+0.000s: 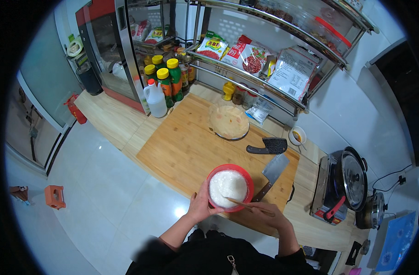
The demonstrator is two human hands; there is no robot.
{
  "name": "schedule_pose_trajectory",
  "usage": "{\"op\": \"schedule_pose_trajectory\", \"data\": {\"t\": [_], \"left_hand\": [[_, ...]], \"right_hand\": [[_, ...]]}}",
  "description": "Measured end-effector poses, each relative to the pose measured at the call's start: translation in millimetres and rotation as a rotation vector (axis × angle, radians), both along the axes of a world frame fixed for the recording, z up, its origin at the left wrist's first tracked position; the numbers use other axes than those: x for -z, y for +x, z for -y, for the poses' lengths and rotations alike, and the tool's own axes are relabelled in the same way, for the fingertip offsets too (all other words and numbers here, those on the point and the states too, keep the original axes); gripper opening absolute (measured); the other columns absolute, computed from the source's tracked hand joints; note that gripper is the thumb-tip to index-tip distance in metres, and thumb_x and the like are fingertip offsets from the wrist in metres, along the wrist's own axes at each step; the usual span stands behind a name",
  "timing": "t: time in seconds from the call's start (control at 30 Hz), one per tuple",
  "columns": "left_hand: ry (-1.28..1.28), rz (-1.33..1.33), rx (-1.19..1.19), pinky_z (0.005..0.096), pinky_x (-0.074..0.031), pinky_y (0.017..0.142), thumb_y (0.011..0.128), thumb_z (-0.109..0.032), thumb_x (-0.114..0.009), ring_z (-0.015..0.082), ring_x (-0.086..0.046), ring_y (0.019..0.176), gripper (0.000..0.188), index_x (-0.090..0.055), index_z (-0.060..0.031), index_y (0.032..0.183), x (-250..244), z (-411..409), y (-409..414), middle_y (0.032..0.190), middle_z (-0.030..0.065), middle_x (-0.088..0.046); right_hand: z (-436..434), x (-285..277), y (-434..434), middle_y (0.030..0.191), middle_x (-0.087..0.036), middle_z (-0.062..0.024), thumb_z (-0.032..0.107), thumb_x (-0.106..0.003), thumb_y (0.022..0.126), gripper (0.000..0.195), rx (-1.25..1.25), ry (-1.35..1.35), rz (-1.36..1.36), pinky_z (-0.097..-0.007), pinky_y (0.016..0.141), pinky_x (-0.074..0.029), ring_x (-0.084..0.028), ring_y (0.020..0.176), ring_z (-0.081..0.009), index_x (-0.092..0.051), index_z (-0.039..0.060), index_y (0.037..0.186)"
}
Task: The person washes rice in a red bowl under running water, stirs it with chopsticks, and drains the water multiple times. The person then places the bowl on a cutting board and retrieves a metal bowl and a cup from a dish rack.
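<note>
My left hand (199, 205) grips the left rim of a red bowl (249, 178) over the near edge of a bamboo cutting board (182, 137). Glossy white stuff (226, 185), its kind unclear, fills much of the bowl. Wooden chopsticks (242, 204) are in my right hand (269, 216), their tips down in the white stuff. Just right of the bowl lies a cleaver (276, 169) with a brown handle, partly hidden at its end. Beyond it is a second, dark-bladed cleaver (275, 145).
A plate lined with thin pale sheets (229, 121) sits at the board's far side. Behind are a white jug (156, 99), green bottles with yellow caps (175, 77) and a metal rack (244, 76) of packets. A lidded pan (353, 178) stands on a stove at right.
</note>
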State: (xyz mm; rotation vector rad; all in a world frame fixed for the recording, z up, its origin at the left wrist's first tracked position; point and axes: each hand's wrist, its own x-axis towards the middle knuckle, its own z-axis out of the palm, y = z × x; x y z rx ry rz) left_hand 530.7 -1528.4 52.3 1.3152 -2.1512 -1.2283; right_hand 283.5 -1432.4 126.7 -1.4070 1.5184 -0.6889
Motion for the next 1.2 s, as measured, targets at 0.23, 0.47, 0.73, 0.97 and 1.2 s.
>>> {"op": "schedule_pose_trajectory", "data": {"t": [0.23, 0.47, 0.73, 0.97, 1.2], "left_hand": [[0.029, 0.012, 0.042, 0.055, -0.027, 0.1, 0.058, -0.046, -0.081, 0.0293, -0.031, 0.133, 0.123, -0.002, -0.01, 0.145, -6.2, 4.3, -3.2, 0.146, 0.0133, -0.026], [0.022, 0.022, 0.043, 0.057, -0.025, 0.1, 0.058, -0.047, -0.081, 0.0297, -0.029, 0.133, 0.123, -0.002, -0.0085, 0.144, -4.1, 3.4, -0.4, 0.146, 0.0143, -0.025], [0.02, 0.033, 0.019, 0.0579, -0.025, 0.101, 0.058, -0.046, -0.082, 0.0301, -0.029, 0.134, 0.122, -0.004, -0.0087, 0.144, 2.2, 2.2, 2.6, 0.146, 0.0141, -0.025], [0.01, 0.026, 0.035, 0.0561, -0.027, 0.1, 0.057, -0.046, -0.082, 0.03, -0.032, 0.132, 0.121, -0.006, -0.0104, 0.144, -4.3, 3.5, -4.7, 0.144, 0.0125, -0.028], [0.049, 0.022, 0.017, 0.0593, -0.024, 0.101, 0.057, -0.045, -0.082, 0.0291, -0.03, 0.133, 0.122, -0.004, -0.0122, 0.144, -2.6, 2.4, -0.6, 0.145, 0.0117, -0.027]], "right_hand": [[3.7, 16.4, -0.4, 0.105, -0.064, -0.0034, 0.013, -0.056, 0.091, 0.026, 0.001, -0.129, 0.014, -0.0238, 0.083, -0.046, -0.058, 0.095, -0.0098, -0.061, 0.0051, 0.115], [10.3, -11.0, -11.6, 0.105, -0.065, -0.0048, 0.015, -0.058, 0.09, 0.027, 0.138, -0.078, -0.074, -0.0234, 0.083, -0.046, -0.058, 0.093, -0.0109, -0.061, 0.0041, 0.115], [8.4, -35.4, -2.3, 0.093, -0.066, -0.0069, 0.017, -0.06, 0.089, 0.025, 0.145, 0.289, 0.007, -0.025, 0.075, -0.048, -0.061, 0.083, -0.0127, -0.063, 0.0073, 0.112], [5.2, 26.1, -2.3, 0.092, -0.065, -0.0025, 0.014, -0.058, 0.09, 0.024, 0.044, -0.146, 0.08, -0.0218, 0.077, -0.046, -0.057, 0.084, -0.0097, -0.062, 0.0061, 0.113], [12.9, -4.9, -7.4, 0.096, -0.067, -0.0073, 0.013, -0.06, 0.088, 0.021, 0.179, -0.044, -0.018, -0.026, 0.076, -0.048, -0.061, 0.086, -0.0138, -0.065, 0.0053, 0.107]]}}
